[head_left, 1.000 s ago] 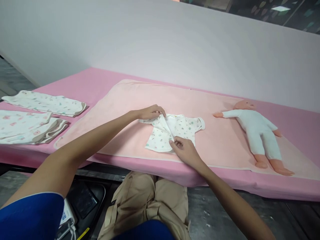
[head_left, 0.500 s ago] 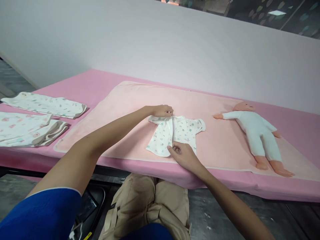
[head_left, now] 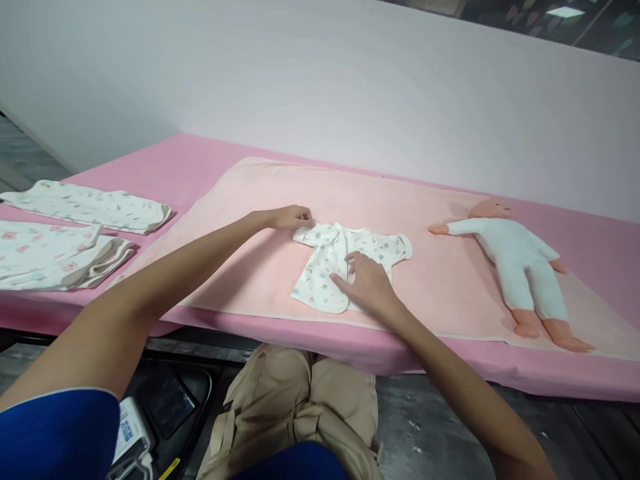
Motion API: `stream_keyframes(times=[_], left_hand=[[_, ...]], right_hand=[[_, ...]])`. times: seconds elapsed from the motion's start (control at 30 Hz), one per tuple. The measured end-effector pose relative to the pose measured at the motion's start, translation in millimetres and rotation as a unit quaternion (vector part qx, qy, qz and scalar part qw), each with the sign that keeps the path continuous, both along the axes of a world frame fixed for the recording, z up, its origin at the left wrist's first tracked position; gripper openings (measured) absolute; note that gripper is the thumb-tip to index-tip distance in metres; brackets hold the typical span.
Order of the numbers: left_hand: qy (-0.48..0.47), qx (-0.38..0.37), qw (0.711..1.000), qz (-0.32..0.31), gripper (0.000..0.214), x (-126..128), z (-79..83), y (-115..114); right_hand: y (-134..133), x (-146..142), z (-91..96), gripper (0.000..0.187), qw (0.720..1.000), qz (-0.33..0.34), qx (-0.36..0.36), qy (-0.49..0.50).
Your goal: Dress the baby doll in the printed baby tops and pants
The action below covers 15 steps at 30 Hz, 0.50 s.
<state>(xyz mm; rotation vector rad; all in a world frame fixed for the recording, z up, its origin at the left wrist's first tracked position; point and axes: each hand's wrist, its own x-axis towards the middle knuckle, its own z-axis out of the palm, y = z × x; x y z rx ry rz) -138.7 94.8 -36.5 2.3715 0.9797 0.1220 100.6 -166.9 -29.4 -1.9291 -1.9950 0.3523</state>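
Note:
A small white baby shirt [head_left: 323, 277] with a scattered print lies spread on the peach blanket, its short sleeves out to both sides. My left hand [head_left: 293, 217] is at the shirt's left sleeve, fingers loosely bent with a gap at the thumb; nothing shows in its grasp. Over the front of the shirt is my right hand [head_left: 370, 283], thumb and fingers spread, holding nothing. Part of the shirt's right half is hidden beneath it.
A baby doll [head_left: 515, 250] in a white suit lies on its back at the right of the peach blanket [head_left: 250, 193]. Folded printed clothes [head_left: 95, 207] rest at the left on the pink sheet [head_left: 165, 160]. Below the edge, a black tray [head_left: 195, 413] holds devices.
My left hand has let go of the shirt's front edge and moved left to the sleeve. My right hand has released the hem, opened and shifted up. The front edge has dropped flatter.

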Motion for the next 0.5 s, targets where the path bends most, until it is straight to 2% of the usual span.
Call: stream_keyframes(times=[0.1, 0.2, 0.33, 0.4, 0.5], left_hand=[[0.025, -0.034, 0.999, 0.03, 0.047, -11, 9.0, 1], [0.025, -0.062, 0.996, 0.057, 0.046, -19, 20.0, -3], [0.022, -0.085, 0.991, 0.103, 0.059, -39, 25.8, -2], [0.036, -0.09, 0.988, 0.119, 0.064, -49, 23.2, 2], [0.072, -0.07, 0.988, 0.116, 0.067, -56, 16.0, 6]], right_hand=[[47, -9, 2.1, 0.042, 0.998, -0.002, 0.012, -0.067], [77, -12, 2.9, 0.035, 0.995, -0.013, -0.012, -0.098], [85, -4, -0.5, 0.041, 0.998, -0.01, 0.017, -0.06], [85, 4, -4.0, 0.043, 0.999, -0.011, 0.039, -0.005], [88, 20, -10.8, 0.041, 0.995, -0.036, 0.034, 0.084]])
